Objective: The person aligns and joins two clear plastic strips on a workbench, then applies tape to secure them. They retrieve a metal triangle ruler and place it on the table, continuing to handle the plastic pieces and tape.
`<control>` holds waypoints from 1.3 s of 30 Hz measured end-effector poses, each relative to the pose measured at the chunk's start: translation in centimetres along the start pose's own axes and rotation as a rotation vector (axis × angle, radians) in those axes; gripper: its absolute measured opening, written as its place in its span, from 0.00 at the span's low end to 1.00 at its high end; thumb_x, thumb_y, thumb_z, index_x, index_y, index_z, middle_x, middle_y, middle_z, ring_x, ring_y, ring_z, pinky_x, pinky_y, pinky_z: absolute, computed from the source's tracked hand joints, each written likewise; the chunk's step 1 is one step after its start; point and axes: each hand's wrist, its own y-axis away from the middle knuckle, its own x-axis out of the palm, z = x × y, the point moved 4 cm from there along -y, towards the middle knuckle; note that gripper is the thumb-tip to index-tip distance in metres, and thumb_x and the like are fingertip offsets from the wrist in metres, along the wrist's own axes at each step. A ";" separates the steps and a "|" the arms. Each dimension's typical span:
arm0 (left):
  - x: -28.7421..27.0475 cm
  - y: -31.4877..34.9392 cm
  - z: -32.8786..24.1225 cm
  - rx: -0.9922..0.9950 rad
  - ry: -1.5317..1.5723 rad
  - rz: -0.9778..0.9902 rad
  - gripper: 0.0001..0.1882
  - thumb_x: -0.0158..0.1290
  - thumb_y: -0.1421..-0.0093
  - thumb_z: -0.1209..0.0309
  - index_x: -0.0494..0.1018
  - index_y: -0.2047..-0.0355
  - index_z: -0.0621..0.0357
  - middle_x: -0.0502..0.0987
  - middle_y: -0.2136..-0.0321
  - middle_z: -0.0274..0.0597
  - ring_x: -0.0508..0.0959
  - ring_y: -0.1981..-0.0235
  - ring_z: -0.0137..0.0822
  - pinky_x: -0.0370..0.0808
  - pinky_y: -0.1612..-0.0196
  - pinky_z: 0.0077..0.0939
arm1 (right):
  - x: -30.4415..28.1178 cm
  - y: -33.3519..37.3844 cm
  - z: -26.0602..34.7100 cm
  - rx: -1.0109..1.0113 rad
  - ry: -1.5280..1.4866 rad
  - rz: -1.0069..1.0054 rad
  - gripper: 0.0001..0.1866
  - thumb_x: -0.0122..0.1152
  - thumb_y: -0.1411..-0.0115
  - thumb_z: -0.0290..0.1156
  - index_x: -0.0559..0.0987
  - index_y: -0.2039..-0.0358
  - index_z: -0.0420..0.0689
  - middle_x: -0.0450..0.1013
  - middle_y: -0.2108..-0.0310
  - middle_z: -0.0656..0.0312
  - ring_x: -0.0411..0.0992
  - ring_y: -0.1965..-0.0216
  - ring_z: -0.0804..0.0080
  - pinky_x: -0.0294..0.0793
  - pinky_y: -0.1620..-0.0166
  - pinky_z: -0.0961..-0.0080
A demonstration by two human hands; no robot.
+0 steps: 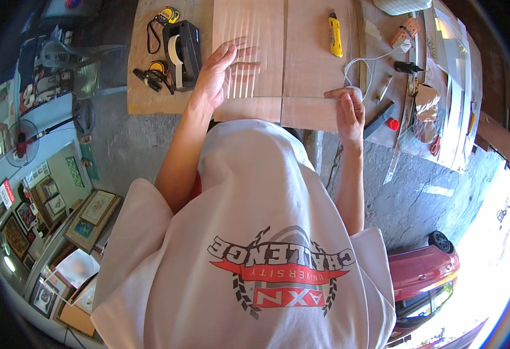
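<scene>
A clear, stiff sheet [266, 70] lies level over the brown board on the worktable, its near edge showing as a thin line between my hands. At its left side my left hand [214, 75] grips it, thumb above and spread fingers seen blurred through the sheet. Pale stripes, perhaps reflections, show beside those fingers. My right hand [351, 113] pinches the near right edge, with thumb and fingers together. Just beyond the right hand runs a white cable [348, 67]. A black tape dispenser [191, 52] stands nearest my left hand.
Two yellow tape measures [167, 15] lie by the dispenser. A yellow utility knife [334, 36] rests at the far middle. On the right are a power outlet block [405, 33], a black bottle [408, 67], crumpled brown paper [426, 103], red-handled scissors [435, 145] and a long ruler [392, 160].
</scene>
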 end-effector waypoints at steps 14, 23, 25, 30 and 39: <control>0.3 0.9 0.7 0.052 0.030 -0.097 0.21 0.44 0.29 0.58 0.65 0.42 0.56 0.79 0.51 0.55 0.83 0.57 0.48 0.80 0.55 0.36 | 0.0 -0.4 -0.6 -0.038 -0.074 0.063 0.15 0.45 0.28 0.36 0.76 0.59 0.38 0.77 0.58 0.54 0.71 0.54 0.72 0.64 0.46 0.71; 0.0 1.1 0.7 0.095 -0.030 -0.116 0.12 0.45 0.30 0.65 0.67 0.51 0.57 0.81 0.54 0.54 0.85 0.62 0.47 0.81 0.60 0.32 | 0.0 -0.6 -0.5 -0.010 -0.062 -0.027 0.15 0.44 0.29 0.34 0.77 0.61 0.38 0.78 0.62 0.56 0.73 0.60 0.74 0.70 0.52 0.75; 0.4 1.0 0.5 0.125 -0.026 -0.110 0.11 0.45 0.30 0.64 0.67 0.52 0.56 0.81 0.56 0.53 0.85 0.62 0.46 0.82 0.62 0.30 | -0.1 -0.5 -0.5 -0.003 -0.038 0.008 0.16 0.43 0.27 0.36 0.75 0.58 0.37 0.77 0.58 0.54 0.70 0.59 0.76 0.66 0.51 0.77; 0.6 1.4 0.8 0.111 -0.074 -0.101 0.12 0.45 0.29 0.61 0.67 0.53 0.53 0.82 0.57 0.52 0.85 0.64 0.44 0.82 0.66 0.27 | -0.2 -0.1 -0.8 0.008 -0.028 0.010 0.16 0.43 0.27 0.37 0.75 0.56 0.37 0.76 0.57 0.53 0.67 0.64 0.80 0.65 0.57 0.82; 0.1 1.3 2.0 0.225 -0.023 -0.062 0.13 0.45 0.28 0.59 0.68 0.51 0.54 0.82 0.59 0.52 0.86 0.69 0.43 0.82 0.72 0.23 | -0.9 -0.3 -1.6 -0.041 0.006 0.035 0.16 0.43 0.27 0.36 0.73 0.57 0.35 0.75 0.58 0.50 0.71 0.52 0.65 0.62 0.42 0.65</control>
